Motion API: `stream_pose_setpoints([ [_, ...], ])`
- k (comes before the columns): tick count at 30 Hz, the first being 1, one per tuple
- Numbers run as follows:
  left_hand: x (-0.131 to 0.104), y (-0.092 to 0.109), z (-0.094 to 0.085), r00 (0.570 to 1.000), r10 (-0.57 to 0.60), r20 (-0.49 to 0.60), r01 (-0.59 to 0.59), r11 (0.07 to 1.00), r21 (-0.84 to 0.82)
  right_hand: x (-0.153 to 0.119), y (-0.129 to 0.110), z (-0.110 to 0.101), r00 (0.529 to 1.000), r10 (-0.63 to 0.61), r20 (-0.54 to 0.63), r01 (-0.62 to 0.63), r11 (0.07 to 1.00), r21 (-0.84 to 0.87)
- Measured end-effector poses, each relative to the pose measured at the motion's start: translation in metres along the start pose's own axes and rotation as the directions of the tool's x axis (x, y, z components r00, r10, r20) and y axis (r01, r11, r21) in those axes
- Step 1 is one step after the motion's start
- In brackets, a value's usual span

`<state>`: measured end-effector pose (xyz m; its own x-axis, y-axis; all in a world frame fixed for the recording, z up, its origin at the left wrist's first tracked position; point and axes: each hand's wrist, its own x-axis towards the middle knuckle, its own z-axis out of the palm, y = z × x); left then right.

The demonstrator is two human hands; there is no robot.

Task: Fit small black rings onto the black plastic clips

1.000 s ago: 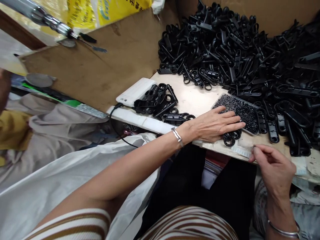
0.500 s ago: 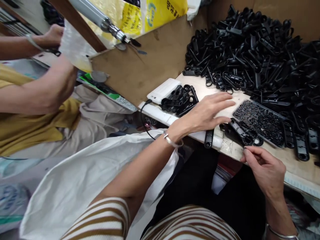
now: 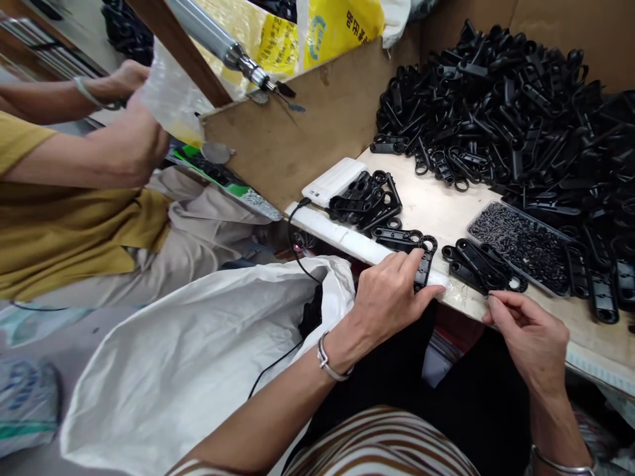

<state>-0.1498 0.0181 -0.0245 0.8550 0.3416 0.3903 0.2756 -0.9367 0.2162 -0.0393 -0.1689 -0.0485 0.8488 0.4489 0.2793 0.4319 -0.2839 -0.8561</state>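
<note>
My left hand (image 3: pixel 384 294) is at the table's front edge. Its thumb stands apart from the fingers, and a black plastic arm-shaped part (image 3: pixel 424 268) with a ring end lies in the gap between them; the fingertips reach that part's left side. My right hand (image 3: pixel 528 334) is closed in a pinch near the edge. What its fingertips hold is too small to make out. Just beyond them lie a few black plastic parts (image 3: pixel 479 264) in a loose stack. A clear tray (image 3: pixel 538 281) of small dark pieces is behind those.
A large heap of black parts (image 3: pixel 496 112) covers the back right. On the left are a small pile of parts (image 3: pixel 364 201), a white box with a cable (image 3: pixel 332 182), a hanging electric screwdriver (image 3: pixel 248 66) and an open white sack (image 3: pixel 188 350). A co-worker's arm (image 3: pixel 109 145) is beyond the board.
My left hand has drawn back from above the table to the part at the front edge. My right hand keeps its pinch in nearly the same place. The view has shifted slightly.
</note>
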Motion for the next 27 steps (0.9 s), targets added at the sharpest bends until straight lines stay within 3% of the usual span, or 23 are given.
stream_pose_setpoints([
  [6, -0.001, 0.003, -0.012, 0.992, -0.039, 0.121, 0.038, 0.999, 0.01, 0.002, -0.003, 0.001, 1.0, -0.01, 0.012, 0.01, 1.0, -0.004],
  [12, -0.003, -0.002, -0.011, 0.99, -0.053, 0.129, 0.066, 0.992, -0.104, 0.002, -0.002, 0.0, 1.0, 0.019, 0.019, -0.02, 1.0, 0.009],
  [21, -0.008, -0.013, -0.02, 0.993, 0.073, 0.097, -0.038, 0.946, -0.323, 0.009, -0.007, 0.008, 0.986, 0.15, -0.066, -0.138, 0.977, 0.162],
  [24, -0.01, -0.008, -0.023, 0.977, 0.176, 0.123, -0.121, 0.923, -0.366, 0.017, -0.009, 0.012, 0.982, 0.183, -0.056, -0.168, 0.966, 0.198],
  [27, -0.011, 0.006, -0.018, 0.947, 0.283, 0.154, -0.228, 0.926, -0.301, 0.022, -0.013, 0.011, 0.982, 0.185, -0.036, -0.176, 0.967, 0.182],
])
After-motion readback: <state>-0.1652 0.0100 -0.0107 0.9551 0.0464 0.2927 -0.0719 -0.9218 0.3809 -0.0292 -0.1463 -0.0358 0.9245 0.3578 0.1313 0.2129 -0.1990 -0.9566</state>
